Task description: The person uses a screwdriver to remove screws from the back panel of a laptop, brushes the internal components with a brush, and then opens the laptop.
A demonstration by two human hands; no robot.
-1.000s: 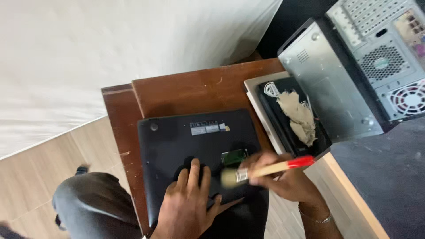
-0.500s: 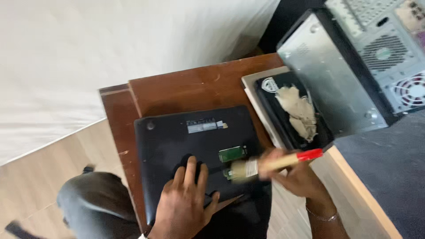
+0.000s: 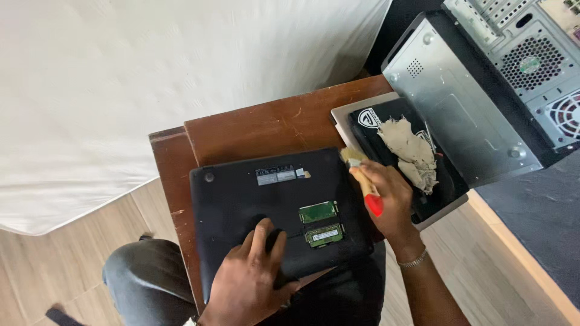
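Right hand apparently grips a brush at the laptop corner.

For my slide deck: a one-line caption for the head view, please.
Left hand steadies an upturned black laptop with exposed memory modules; right hand holds a red-handled brush at its edge.

You have a small rectangular label, grey and white, on the far part of the black laptop base in front of you. To the right, a white shield-shaped sticker sits on the far left corner of the second black laptop.
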